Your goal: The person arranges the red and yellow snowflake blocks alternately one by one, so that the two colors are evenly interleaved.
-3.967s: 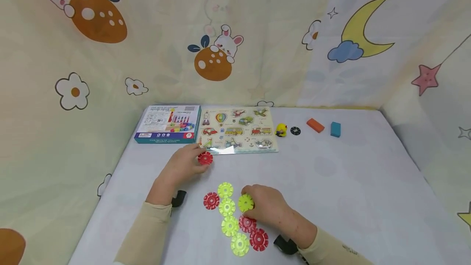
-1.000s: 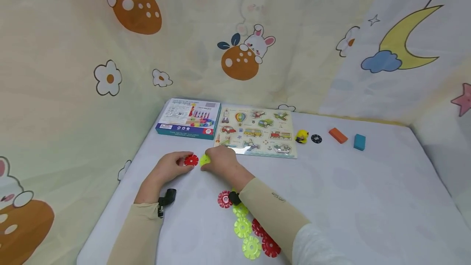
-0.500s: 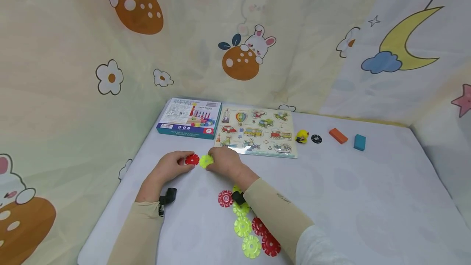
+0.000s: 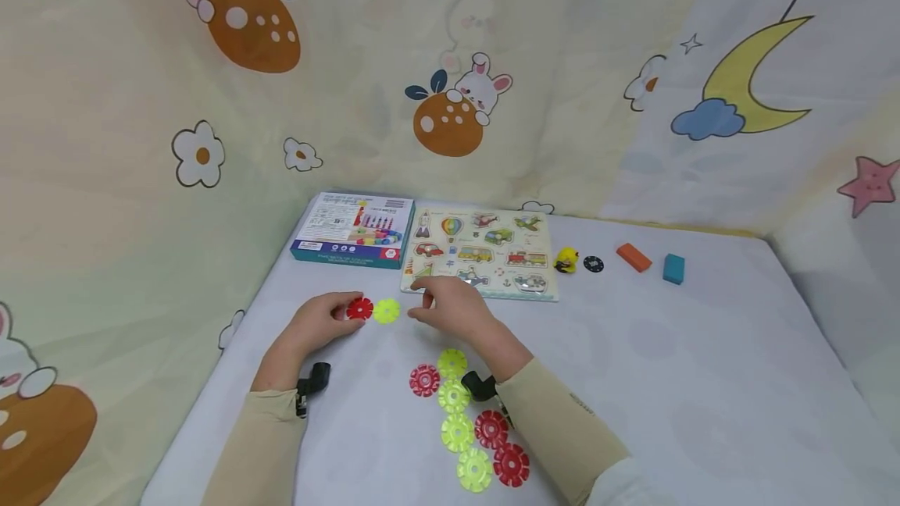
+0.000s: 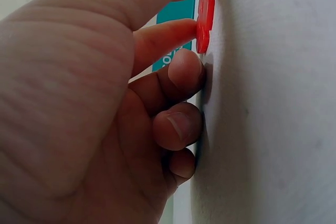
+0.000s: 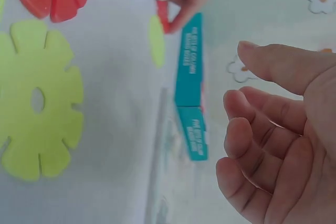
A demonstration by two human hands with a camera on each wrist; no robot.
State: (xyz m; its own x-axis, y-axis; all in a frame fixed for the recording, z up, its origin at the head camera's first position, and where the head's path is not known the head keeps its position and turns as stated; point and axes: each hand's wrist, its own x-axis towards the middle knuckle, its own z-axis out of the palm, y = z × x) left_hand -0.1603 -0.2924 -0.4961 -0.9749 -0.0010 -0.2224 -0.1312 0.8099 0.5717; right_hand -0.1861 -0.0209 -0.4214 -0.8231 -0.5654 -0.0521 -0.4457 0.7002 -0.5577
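In the head view my left hand point(image 4: 312, 326) pinches a red notched plastic disc point(image 4: 360, 308) between thumb and fingertips, close to the table. A yellow-green notched disc point(image 4: 387, 311) lies against its right edge; whether their slots interlock I cannot tell. My right hand point(image 4: 457, 309) is just right of that pair, thumb and index finger apart, holding nothing. The left wrist view shows the red disc point(image 5: 205, 22) edge-on at the fingertips. In the right wrist view the right hand point(image 6: 278, 129) has loosely bent fingers, and the yellow-green disc point(image 6: 156, 40) shows edge-on.
Nearer me lie several yellow-green discs point(image 4: 458, 432) in a column, with red discs point(image 4: 511, 465) on both sides. Behind the hands are a boxed set point(image 4: 344, 244) and a picture puzzle board point(image 4: 478, 256). Rightward sit a duck point(image 4: 566, 260), black-and-white disc point(image 4: 594, 264), orange block point(image 4: 633, 257) and blue block point(image 4: 673, 269).
My right hand carried a yellow-green disc from the near group to the red disc, then let go and drew back to the right. The left hand kept its pinch, shifting slightly left and down.
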